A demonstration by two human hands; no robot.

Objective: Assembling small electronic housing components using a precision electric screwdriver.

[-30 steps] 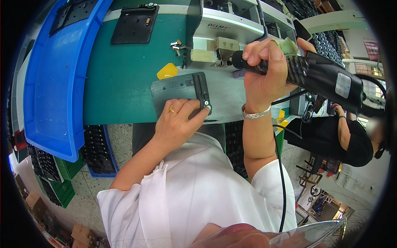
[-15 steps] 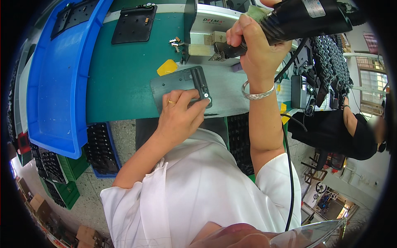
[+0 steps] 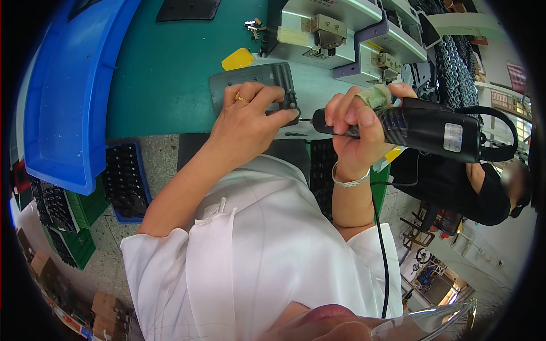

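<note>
A flat dark panel (image 3: 222, 84) lies on the bench in front of me, with a raised black bar along its right side. My left hand (image 3: 242, 122) rests over it, fingers curled and thumb gripping its near right corner. In my right hand (image 3: 361, 133) is a black electric screwdriver (image 3: 424, 129), held nearly level with a strip of green wrapping (image 3: 376, 96) under the fingers. Its thin bit (image 3: 305, 120) points left and reaches the panel's corner beside my left thumb. Whether the bit sits in a screw is too small to tell.
On the left stands a long blue bin (image 3: 62, 102). Beyond the panel lie a yellow piece (image 3: 237, 59), several small metal parts (image 3: 254, 27) and another dark panel (image 3: 187, 8). White machines (image 3: 318, 51) stand at the back right. A person in black (image 3: 443, 187) sits further right.
My right hand has brought the screwdriver down from beside the white machine to the panel's corner. The left hand stays on the panel; the whole view has shifted somewhat.
</note>
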